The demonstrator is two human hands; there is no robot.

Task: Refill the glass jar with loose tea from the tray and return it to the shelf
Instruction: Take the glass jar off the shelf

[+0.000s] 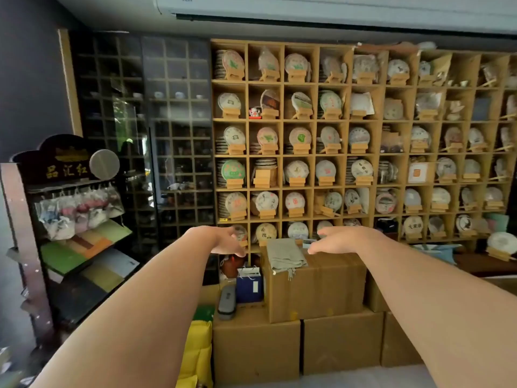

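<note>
Below the fingers: matt brown cardboard boxes, taped, under folded grey-green cloth of coarse weave. Beyond the fingertips: plain matt wood shelf, paper-wrapped tea cakes. Down-left of them: glossy yellow plastic bag.

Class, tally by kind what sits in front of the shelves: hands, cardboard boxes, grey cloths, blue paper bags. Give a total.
Hands: 2, left hand and right hand
Cardboard boxes: 5, two partly behind the right arm
Grey cloths: 1
Blue paper bags: 1
Total: 9
</note>
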